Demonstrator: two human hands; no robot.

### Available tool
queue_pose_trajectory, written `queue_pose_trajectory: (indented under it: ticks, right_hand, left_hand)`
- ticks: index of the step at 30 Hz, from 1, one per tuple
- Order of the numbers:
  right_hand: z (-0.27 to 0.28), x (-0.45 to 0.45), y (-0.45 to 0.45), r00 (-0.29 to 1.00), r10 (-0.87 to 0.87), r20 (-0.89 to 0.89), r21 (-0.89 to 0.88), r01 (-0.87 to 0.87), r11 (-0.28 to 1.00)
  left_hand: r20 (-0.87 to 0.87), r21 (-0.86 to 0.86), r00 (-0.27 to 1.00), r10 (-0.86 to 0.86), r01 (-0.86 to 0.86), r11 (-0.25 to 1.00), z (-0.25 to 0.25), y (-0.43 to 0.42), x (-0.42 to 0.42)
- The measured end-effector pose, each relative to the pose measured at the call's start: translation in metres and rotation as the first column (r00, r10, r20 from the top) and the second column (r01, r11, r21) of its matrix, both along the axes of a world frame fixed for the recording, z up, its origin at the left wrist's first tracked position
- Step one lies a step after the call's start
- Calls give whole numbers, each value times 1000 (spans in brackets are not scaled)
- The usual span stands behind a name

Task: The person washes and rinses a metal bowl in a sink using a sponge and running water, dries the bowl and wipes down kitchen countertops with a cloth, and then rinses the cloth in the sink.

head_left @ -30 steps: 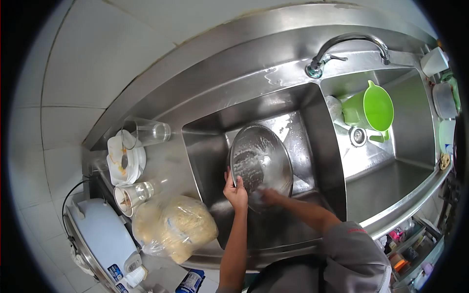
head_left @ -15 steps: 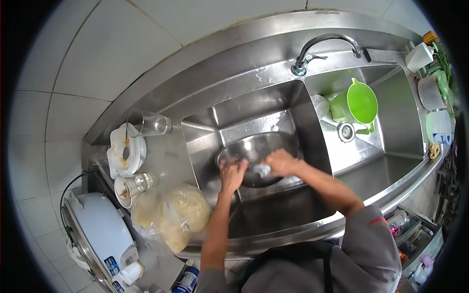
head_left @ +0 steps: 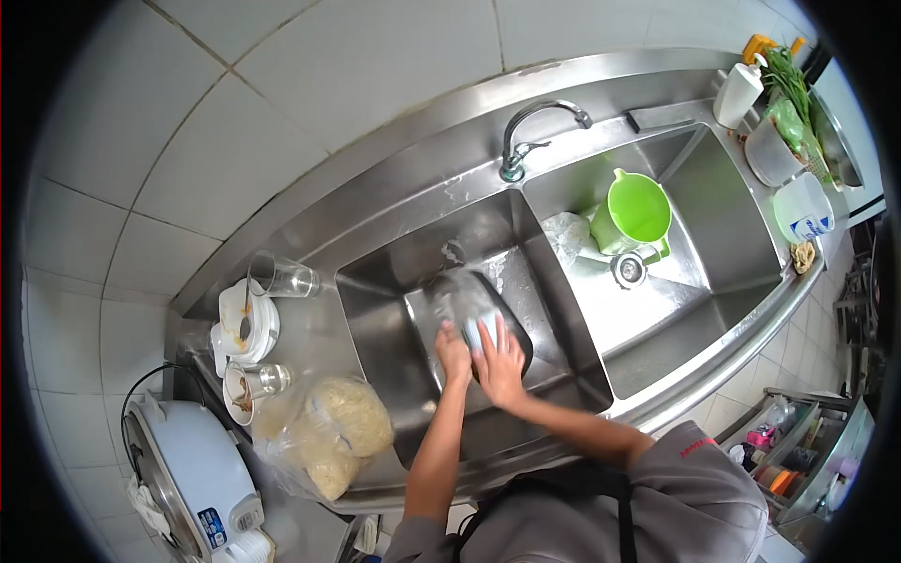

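In the left basin (head_left: pixel 375 291) of the steel sink, a metal bowl (head_left: pixel 457 293) is tilted up and smeared by motion. My left hand (head_left: pixel 453 357) grips its near edge, fingers closed around the rim. My right hand (head_left: pixel 501 368) lies over the bowl, its fingers somewhat spread and pressing a pale bluish-white scrubbing cloth (head_left: pixel 483 330) against the metal. Fingers partly cover the cloth, so whether it is a cloth or a sponge is unclear. The two hands are close together.
A green pitcher (head_left: pixel 638 211), clear plastic bag (head_left: pixel 567 235) and drain strainer (head_left: pixel 628 270) occupy the right basin. Behind stands the faucet (head_left: pixel 513 155). On the left are a bag of pale food (head_left: pixel 343 422), glasses (head_left: pixel 282 277), stacked dishes (head_left: pixel 267 328) and a rice cooker (head_left: pixel 183 450).
The bowl has gone from lying low in the basin to tilted up. My right hand has moved left beside my left hand, the cloth still under it. The camera view has shifted.
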State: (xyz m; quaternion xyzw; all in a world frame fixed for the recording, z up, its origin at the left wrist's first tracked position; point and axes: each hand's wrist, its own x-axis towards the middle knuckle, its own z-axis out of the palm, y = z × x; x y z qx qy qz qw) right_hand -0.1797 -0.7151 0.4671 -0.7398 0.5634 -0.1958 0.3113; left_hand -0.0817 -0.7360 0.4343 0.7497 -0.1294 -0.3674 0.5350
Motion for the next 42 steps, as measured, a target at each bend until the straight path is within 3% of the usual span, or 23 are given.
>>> queue_pose_trajectory:
  ticks: [4,6,7,8,10,12,14,17,20,21,22,24,26,29,30,31,32,33,36,37,38,40,42]
  right_hand:
    - [-27,-12,37,884,-421,202,216,379,900]
    - [-142,-18,41,780,-618,102,516,490,703]
    - [-143,-50,21,415,-856,310,937,16,348]
    - [-120,-60,-1,341,-931,128,923,-384,-14]
    - [-124,-74,-41,551,-799,242,883,-467,-55]
    - [-56,-74,-96,745,-616,257,918,-387,-85]
    - [-75,-52,-146,684,-388,618,776,-609,162]
    - [-11,-2,-188,815,-181,551,718,-352,600]
    - [56,38,-180,859,84,505,314,-274,909]
    - [53,57,-166,810,216,545,-22,-243,970]
    - [49,71,-148,769,351,535,-351,-176,920]
    - [94,63,-92,886,395,243,-399,-280,873]
    - [86,46,-46,768,599,227,-425,-476,770]
    - [56,16,-52,729,546,414,-506,-314,803]
    - [48,12,-68,837,393,380,-424,-220,878]
    - [25,16,-89,845,181,503,-101,-151,983]
    - [-18,21,-111,740,96,666,-75,-62,995]
    - [-27,7,-104,842,-40,538,102,-18,995]
    - [-43,-35,-76,803,246,543,46,-320,946]
    - [-17,-27,-54,738,98,668,209,-313,926]
    - [-14,-12,-41,862,109,495,-8,-120,993]
    - [5,-4,-78,823,158,545,90,-245,965]
    - [-45,-14,-86,972,98,215,338,-169,926]
  left_hand:
    - [-86,-239,930,358,-368,899,4,38,-1]
    - [-173,-252,910,378,-412,876,15,66,9]
    - [-220,-249,895,389,-437,864,29,79,11]
    - [-282,-142,894,347,-397,907,79,86,8]
    - [-219,-317,958,188,-252,915,105,111,19]
    - [1,-210,1000,-3,4,978,133,136,38]
    - [233,8,922,-310,316,949,169,149,44]
    - [386,189,783,-488,450,873,200,121,29]
    - [481,219,741,-469,416,882,174,99,29]
    - [515,211,732,-445,395,894,158,94,33]
    - [491,198,778,-392,338,920,143,90,35]
    - [440,176,853,-282,226,958,122,74,40]
    - [263,79,956,-127,110,991,103,76,43]
    - [7,-120,996,86,-85,989,90,86,35]
    - [8,-107,994,108,-107,989,98,88,31]
    - [9,-89,991,134,-133,987,109,90,26]
    - [13,-80,987,160,-158,984,114,91,23]
    - [-42,-117,980,195,-198,973,111,93,23]
    - [-11,-167,969,248,-246,955,104,86,33]
    - [107,-123,965,241,-228,966,102,81,30]
    - [221,-67,950,222,-212,975,100,81,24]
    - [-65,-170,977,202,-210,963,106,86,30]
    - [-186,-240,954,235,-276,931,103,91,34]
